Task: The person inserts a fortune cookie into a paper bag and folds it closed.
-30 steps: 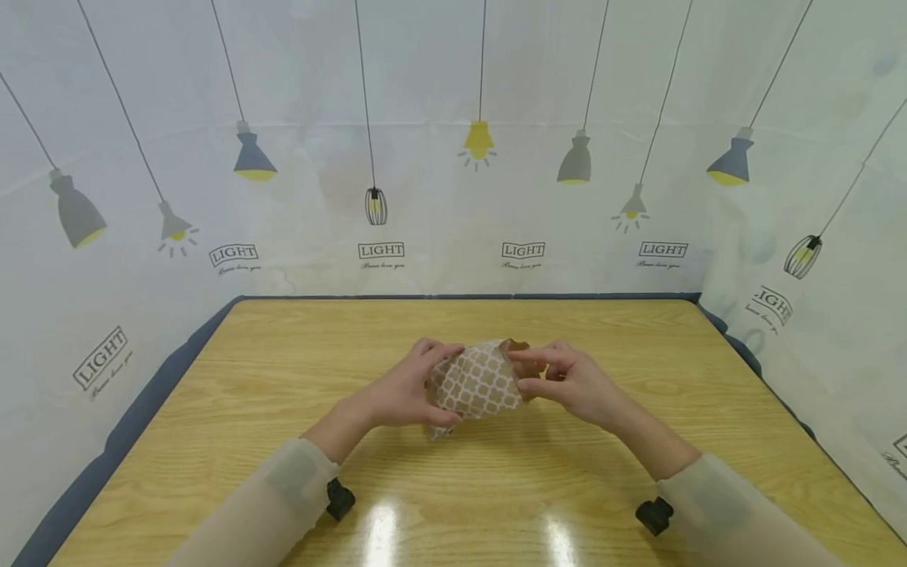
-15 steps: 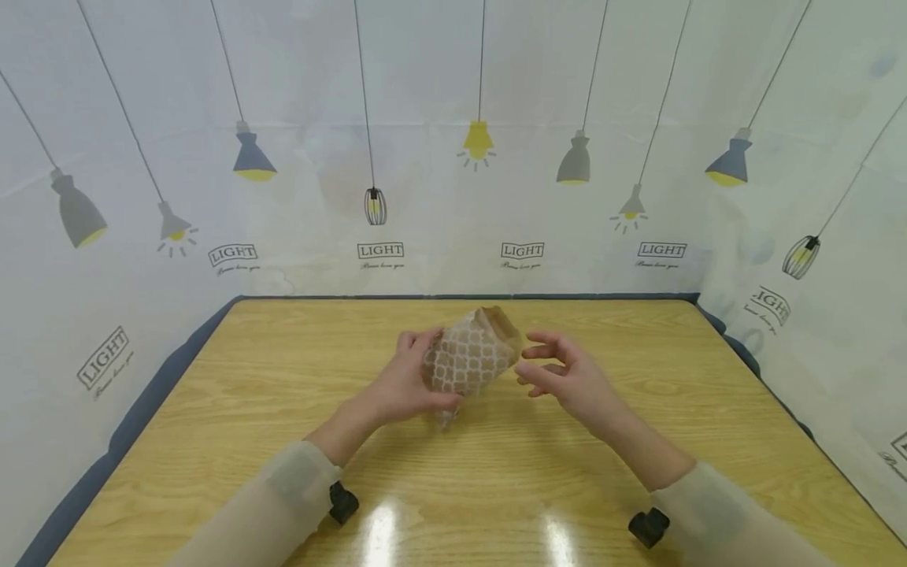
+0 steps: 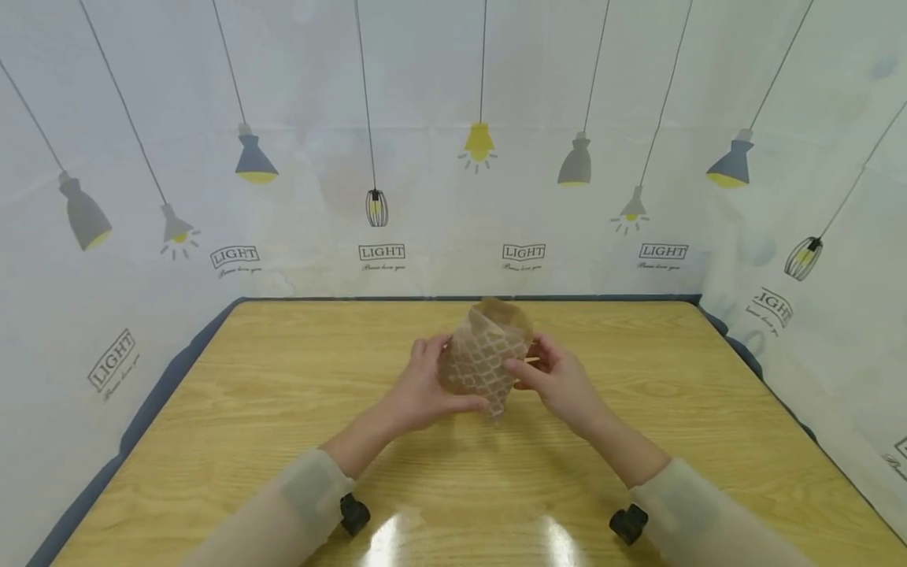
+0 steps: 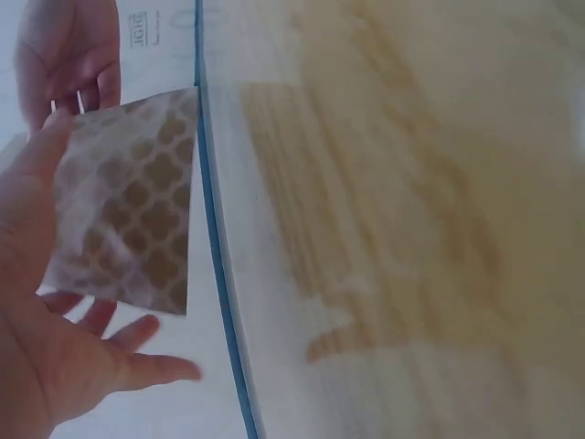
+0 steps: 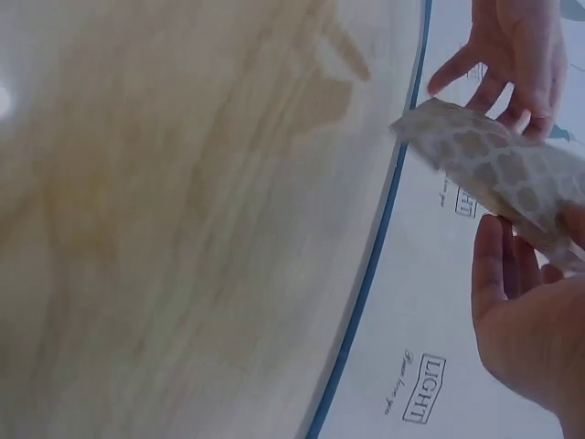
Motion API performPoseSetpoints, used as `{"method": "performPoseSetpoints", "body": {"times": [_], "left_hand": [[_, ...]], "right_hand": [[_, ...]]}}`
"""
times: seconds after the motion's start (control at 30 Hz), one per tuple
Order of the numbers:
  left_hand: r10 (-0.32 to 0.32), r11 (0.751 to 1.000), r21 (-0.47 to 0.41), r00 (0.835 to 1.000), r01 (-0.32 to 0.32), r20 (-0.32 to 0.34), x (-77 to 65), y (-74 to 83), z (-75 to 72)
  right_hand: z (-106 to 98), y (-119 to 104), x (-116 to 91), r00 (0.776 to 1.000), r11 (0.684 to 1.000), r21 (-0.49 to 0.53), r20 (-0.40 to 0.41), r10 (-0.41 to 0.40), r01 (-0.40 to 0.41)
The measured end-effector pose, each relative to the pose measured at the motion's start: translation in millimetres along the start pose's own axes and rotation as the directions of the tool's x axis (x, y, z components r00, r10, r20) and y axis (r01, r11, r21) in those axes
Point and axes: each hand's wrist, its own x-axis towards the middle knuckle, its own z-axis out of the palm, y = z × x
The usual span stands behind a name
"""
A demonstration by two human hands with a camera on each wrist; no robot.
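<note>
A small brown paper bag (image 3: 485,358) with a white lattice print is held over the table, its open mouth up and its narrow bottom down. My left hand (image 3: 425,390) is around the bag's left side, thumb stretched near the bottom. My right hand (image 3: 563,382) grips the right edge, thumb in front and fingers behind. In the left wrist view the bag (image 4: 128,201) stands beyond the left hand (image 4: 64,357). The right wrist view has the bag (image 5: 503,165) between the right hand (image 5: 530,311) and the left hand (image 5: 521,64). What the bag holds cannot be seen.
A wooden table (image 3: 298,354) with a glossy top spreads beneath both hands. Behind and beside it hangs a white cloth (image 3: 439,220) printed with lamps. Black wrist-worn devices (image 3: 354,513) sit at both sleeve cuffs.
The bag has turned from lying sideways to mouth up. My right hand came off the mouth, stood apart half a second ago, and now grips the right edge. My left hand moved slightly right.
</note>
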Motion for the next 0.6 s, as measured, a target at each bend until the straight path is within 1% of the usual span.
{"method": "performPoseSetpoints", "body": {"times": [0.07, 0.13, 0.23, 0.33, 0.43, 0.5, 0.53, 0.6], "left_hand": [[0.053, 0.997, -0.048, 0.999, -0.053, -0.009, -0.2, -1.6, -4.6], [0.105, 0.988, -0.112, 0.994, -0.107, -0.025, 0.5, -3.7, -8.3], [0.169, 0.96, -0.224, 0.985, -0.17, -0.023, 0.8, -5.4, -11.1], [0.223, 0.938, -0.268, 0.975, -0.219, -0.013, 0.1, -6.8, -11.3], [0.271, 0.931, -0.247, 0.962, -0.27, -0.029, -1.3, -7.4, -10.9], [0.314, 0.923, -0.215, 0.948, -0.318, -0.055, -2.3, -7.8, -10.7], [0.345, 0.916, -0.193, 0.936, -0.352, -0.069, -2.9, -7.6, -10.8], [0.421, 0.892, -0.14, 0.902, -0.43, -0.094, -3.8, -8.1, -10.9]], "right_hand": [[-6, -1, 1, 0.999, 0.998, -0.038, 0.017, -0.04, 0.041], [-10, -3, 1, 0.998, 0.996, -0.072, 0.031, -0.058, 0.06], [-14, -3, 2, 0.996, 0.989, -0.134, 0.059, -0.062, 0.069], [-15, 0, 2, 0.993, 0.978, -0.187, 0.093, -0.074, 0.09], [-14, 2, 2, 0.99, 0.971, -0.207, 0.099, -0.098, 0.117], [-14, 2, 1, 0.99, 0.971, -0.206, 0.093, -0.106, 0.124], [-13, 1, 1, 0.99, 0.97, -0.209, 0.093, -0.107, 0.124], [-13, 1, 0, 0.99, 0.97, -0.213, 0.101, -0.099, 0.118]]}}
